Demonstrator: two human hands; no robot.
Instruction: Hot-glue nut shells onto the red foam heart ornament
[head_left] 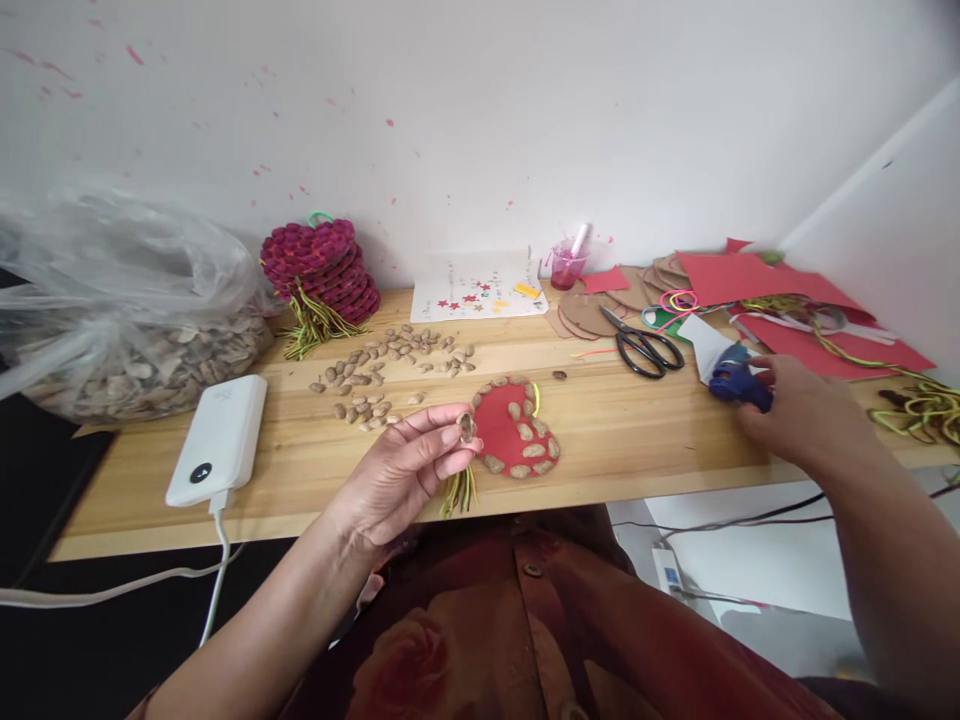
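Observation:
My left hand (420, 450) pinches a small brown peanut shell (466, 428), its hollow side showing, just left of a red heart-shaped card (499, 415). Peanut shells (534, 451) line the card's edge and part of its middle, and a green-yellow yarn tassel (460, 492) hangs below it. At the right, my right hand (787, 410) is closed around a blue glue gun (739, 380), whose front end is by a folded white card (703, 343). Loose peanut shells (360, 378) are scattered on the table behind my left hand.
Black scissors (649, 350) lie behind the heart, near cardboard pieces (589, 315) and red card sheets (750, 278). A pink cup (568, 268) stands by the wall. At left are purple hearts (322, 262), a bag of shells (150, 350) and a cabled white power bank (217, 440).

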